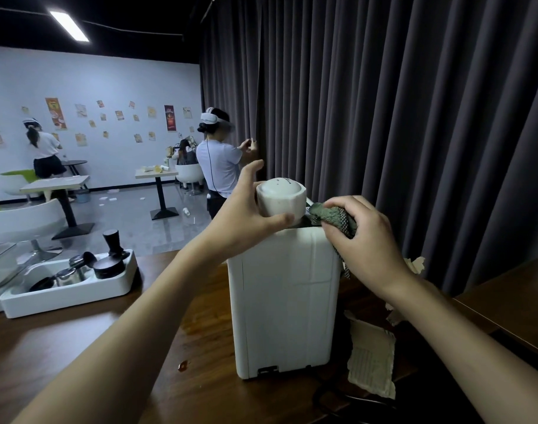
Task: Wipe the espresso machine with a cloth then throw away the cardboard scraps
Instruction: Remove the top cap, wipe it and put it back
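A tall white espresso machine [284, 301] stands on the dark wooden counter [93, 356], its back toward me. On its top sits a white upturned cup [281, 198], and my left hand [246, 215] grips that cup from the left. My right hand [365, 237] holds a bunched green cloth [332, 217] pressed onto the machine's top right edge. Torn cardboard scraps [373, 359] lie on the counter right of the machine, with more cardboard pieces [416, 264] behind my right wrist.
A white tray [71, 296] with a black tamper [113, 240] and metal coffee tools sits at the counter's left. A small brown spill [183, 366] marks the wood. Dark curtains [384, 117] hang behind. Two people stand among café tables beyond.
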A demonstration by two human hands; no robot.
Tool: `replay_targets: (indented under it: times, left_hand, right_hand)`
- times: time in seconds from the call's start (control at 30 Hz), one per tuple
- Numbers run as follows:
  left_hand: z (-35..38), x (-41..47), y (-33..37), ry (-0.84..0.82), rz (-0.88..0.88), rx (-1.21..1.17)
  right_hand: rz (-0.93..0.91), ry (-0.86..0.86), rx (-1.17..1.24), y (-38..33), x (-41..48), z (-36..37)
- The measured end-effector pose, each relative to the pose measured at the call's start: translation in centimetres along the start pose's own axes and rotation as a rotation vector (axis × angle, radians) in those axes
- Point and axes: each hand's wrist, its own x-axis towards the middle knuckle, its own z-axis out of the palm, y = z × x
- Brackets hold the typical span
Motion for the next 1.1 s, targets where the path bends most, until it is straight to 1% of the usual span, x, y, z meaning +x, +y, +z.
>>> replay_targets:
  times: [0.1, 0.2, 0.23, 0.37, 0.53, 0.63, 0.7, 0.77, 0.83, 0.87, 0.93, 1.0, 1.1]
  left_hand:
    - [-0.1, -0.2, 0.3, 0.021, 0.0, -0.031]
    - [-0.1, -0.4, 0.6, 0.049, -0.032, -0.153]
    - [-0.2, -0.3, 0.6, 0.049, -0.041, -0.159]
    - [-0.3, -0.4, 0.2, 0.0, -0.038, -0.143]
    - [0.1, -0.2, 0.4, 0.062, 0.0, 0.05]
    - [0.0, -0.3, 0.3, 0.046, 0.017, 0.038]
    - [0.0, -0.1, 0.0, 0.064, 0.009, 0.045]
    - [-0.1, -0.2, 0.0, 0.067, -0.015, 0.014]
    - [-0.1, -0.2, 0.1, 0.033, -0.031, -0.033]
    - [-0.1, -0.2, 0.1, 0.016, -0.032, -0.055]
    - [-0.2, -0.2, -0.1, 0.025, -0.023, -0.052]
    - [-0.1, -0.1, -0.2, 0.076, -0.015, -0.011]
    - [0.3, 0.0, -0.1, 0.088, -0.008, 0.036]
  right_hand:
    - [-0.038, -0.026, -0.001, -0.7, 0.9, 0.3]
    - [-0.017, -0.033, -0.01, -0.7, 1.4, 0.9]
    - [-0.007, -0.029, -0.017, -0.7, 1.6, 1.1]
    - [0.022, -0.018, -0.024, -0.9, 2.1, 1.4]
    - [0.046, 0.01, 0.024, -0.8, 2.2, 1.6]
    - [0.036, -0.061, 0.059, -0.8, 2.2, 1.5]
    - [0.025, -0.097, 0.072, -0.6, 2.5, 1.4]
    - [0.031, -0.05, 0.066, -0.2, 3.0, 1.4]
    - [0.051, 0.011, 0.045, 0.2, 3.5, 1.3]
    - [0.055, 0.008, 0.046, 0.3, 3.6, 1.2]
    - [0.043, -0.079, 0.065, 0.2, 3.7, 1.1]
    - [0.026, -0.166, 0.089, -0.1, 3.9, 1.2]
    - [0.047, -0.154, 0.124, -0.5, 4.2, 1.3]
